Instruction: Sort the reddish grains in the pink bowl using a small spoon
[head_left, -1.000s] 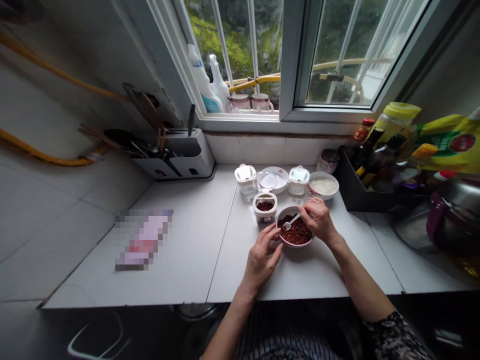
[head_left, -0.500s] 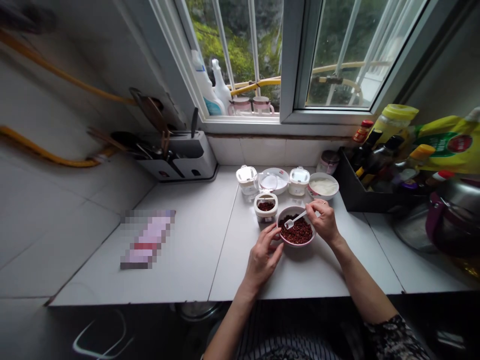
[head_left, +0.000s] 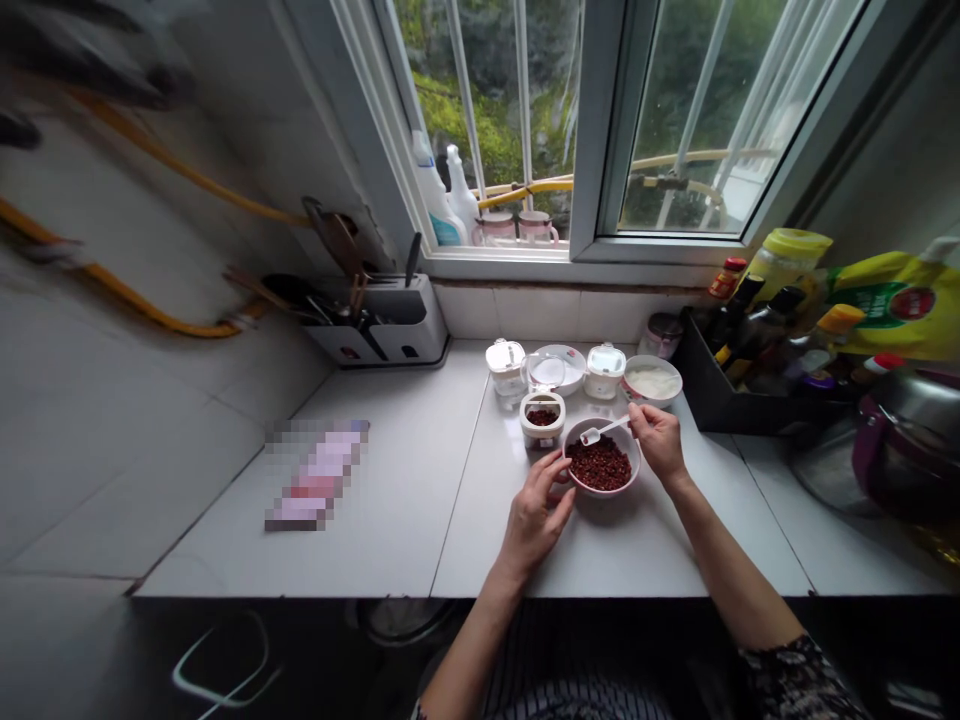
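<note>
A white bowl point(head_left: 600, 468) with a pink rim holds dark red grains. My right hand point(head_left: 657, 438) pinches the handle of a small white spoon point(head_left: 592, 436), whose head is over the back part of the bowl. My left hand point(head_left: 537, 510) touches the bowl's left side with its fingers apart. Just behind and left of the bowl stands a small clear container point(head_left: 542, 432) with a pale rim and similar red grains inside. Behind it are a lidded jar point(head_left: 507, 368), a white plate point(head_left: 573, 370), another lidded jar point(head_left: 604, 371) and a bowl of white contents point(head_left: 652, 382).
A grey utensil holder point(head_left: 420, 325) stands by the back wall at the left. On the right, a black box point(head_left: 727, 408) holds several bottles, beside a metal pot point(head_left: 915, 430). A blurred pinkish packet point(head_left: 322, 480) lies on the left counter.
The spoon has risen from low among the grains towards the bowl's back rim. The whole view has shifted slightly, and my left hand stays at the bowl.
</note>
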